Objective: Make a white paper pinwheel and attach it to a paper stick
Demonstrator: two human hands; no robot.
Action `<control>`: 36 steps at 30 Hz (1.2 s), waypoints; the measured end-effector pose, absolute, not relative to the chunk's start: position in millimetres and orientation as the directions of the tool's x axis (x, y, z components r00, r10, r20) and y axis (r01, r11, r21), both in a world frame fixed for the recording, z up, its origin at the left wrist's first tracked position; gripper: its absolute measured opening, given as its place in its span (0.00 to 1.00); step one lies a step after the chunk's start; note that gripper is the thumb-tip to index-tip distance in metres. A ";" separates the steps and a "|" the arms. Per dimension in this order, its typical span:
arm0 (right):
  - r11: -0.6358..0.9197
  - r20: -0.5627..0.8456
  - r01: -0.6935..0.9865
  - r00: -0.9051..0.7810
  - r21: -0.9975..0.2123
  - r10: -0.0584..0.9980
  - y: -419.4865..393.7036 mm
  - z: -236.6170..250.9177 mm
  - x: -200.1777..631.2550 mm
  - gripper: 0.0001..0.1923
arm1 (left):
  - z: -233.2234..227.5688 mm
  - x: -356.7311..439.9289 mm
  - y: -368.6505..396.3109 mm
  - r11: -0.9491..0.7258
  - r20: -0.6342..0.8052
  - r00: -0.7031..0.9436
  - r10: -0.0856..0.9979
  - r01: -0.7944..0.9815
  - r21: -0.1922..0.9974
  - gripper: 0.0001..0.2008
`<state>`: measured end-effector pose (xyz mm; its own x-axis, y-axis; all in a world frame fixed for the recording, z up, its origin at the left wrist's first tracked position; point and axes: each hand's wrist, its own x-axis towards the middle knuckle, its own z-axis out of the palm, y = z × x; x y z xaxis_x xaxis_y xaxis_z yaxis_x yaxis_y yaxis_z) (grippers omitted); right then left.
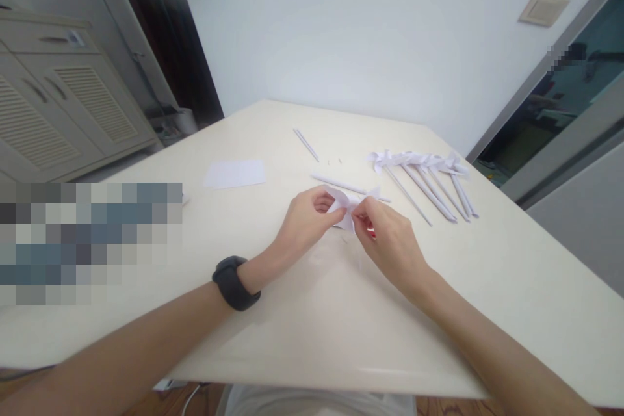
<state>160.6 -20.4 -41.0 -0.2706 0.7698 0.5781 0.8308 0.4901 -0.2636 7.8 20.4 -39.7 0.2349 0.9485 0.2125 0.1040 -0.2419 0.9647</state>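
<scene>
My left hand (309, 218) is closed on a white paper pinwheel (340, 195), its thumb pressed near the middle of the folded blades. On the pinwheel's other side, my right hand (390, 231) pinches the paper close to its centre. Something small and red shows beneath my right fingers, too hidden to name. Just behind the hands lies a rolled paper stick (336, 182), partly covered by the pinwheel. A black watch (236, 283) is on my left wrist.
Several paper pinwheels on rolled sticks (429, 192) lie in a row at the right. White paper sheets (236, 173) rest at the left, and two thin paper rolls (306, 145) lie further back. A white wall (365, 32) borders the cream table (302, 338).
</scene>
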 end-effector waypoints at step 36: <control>0.518 0.595 0.702 -0.166 -0.488 0.787 -21.7 -25.4 165.9 0.15 | -35.3 1.8 23.8 -0.227 0.208 0.215 0.954 0.064 0.972 0.10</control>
